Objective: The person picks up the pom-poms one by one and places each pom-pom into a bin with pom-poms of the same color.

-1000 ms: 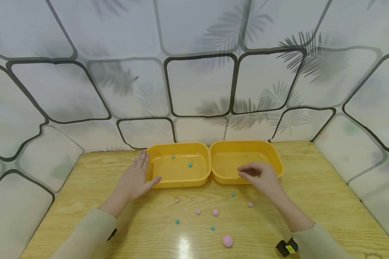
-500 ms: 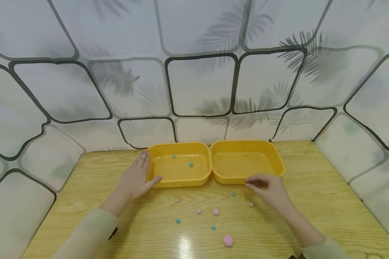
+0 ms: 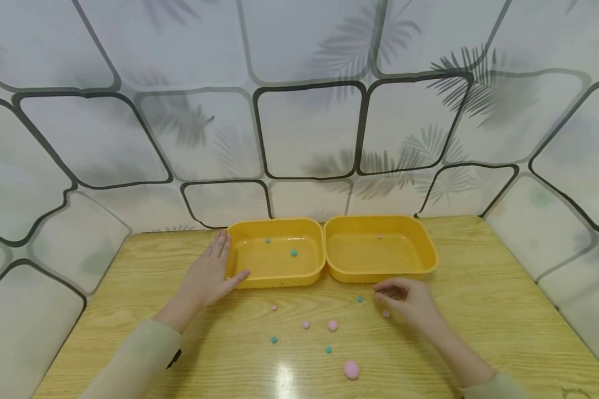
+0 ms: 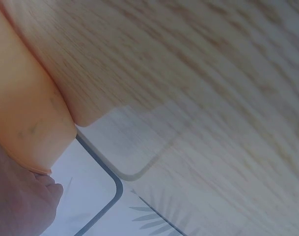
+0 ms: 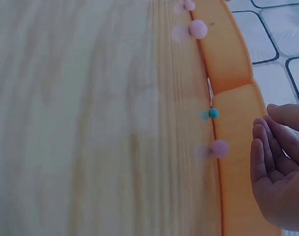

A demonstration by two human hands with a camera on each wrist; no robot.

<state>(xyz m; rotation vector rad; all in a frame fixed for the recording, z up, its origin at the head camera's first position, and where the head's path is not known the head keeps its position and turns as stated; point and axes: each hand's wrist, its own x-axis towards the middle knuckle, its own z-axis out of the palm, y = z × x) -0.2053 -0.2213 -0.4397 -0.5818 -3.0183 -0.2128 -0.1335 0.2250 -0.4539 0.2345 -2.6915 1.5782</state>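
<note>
My left hand [image 3: 207, 274] lies against the left yellow tray [image 3: 275, 281], fingers straight along its left end and thumb over the front rim. Two teal balls [image 3: 293, 252] are inside that tray. My right hand [image 3: 411, 303] hovers in front of the right yellow tray [image 3: 379, 277], fingers loosely bent toward the thumb, with nothing visible between them. A small pink ball [image 3: 386, 314] lies below its fingers, and a teal ball [image 3: 360, 298] just to the left. In the right wrist view, that pink ball [image 5: 219, 148] sits beside the hand, apart from it.
More balls lie scattered on the wood table [image 3: 219, 354]: a large pink ball [image 3: 351, 369], a middle-sized pink ball [image 3: 332, 325] and several smaller pink and teal ones. One tiny pink ball [image 3: 380, 236] is in the right tray. A patterned wall [image 3: 309, 138] stands behind.
My right hand has drawn back from over the right tray to the table in front of it. The left hand and the balls have stayed in place.
</note>
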